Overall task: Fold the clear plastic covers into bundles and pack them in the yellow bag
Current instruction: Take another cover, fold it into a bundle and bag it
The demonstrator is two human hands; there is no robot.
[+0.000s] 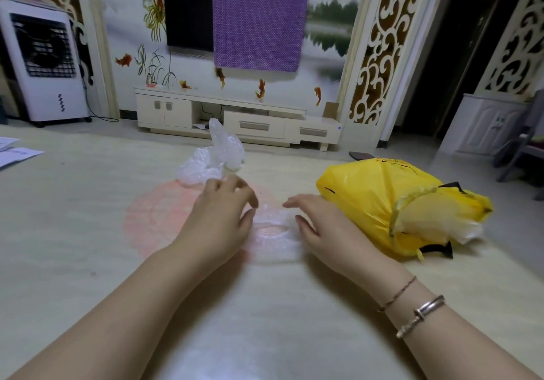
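A clear plastic cover [272,237] with an elastic opening lies flat on the table between my hands. My left hand [222,218] rests on its left edge, fingers bent and loosely spread. My right hand [321,220] lies at its right edge with fingers stretched toward the cover. Behind my left hand sits a heap of crumpled clear covers [213,160]. The yellow bag [394,206] lies on its side at the right, its mouth facing right, with pale plastic showing inside.
A pink round pattern [156,218] marks the pale table top [73,232] under my left hand. Papers [14,151] lie at the far left edge. Beyond the table stand a low white TV cabinet [235,120] and a white air cooler [44,62].
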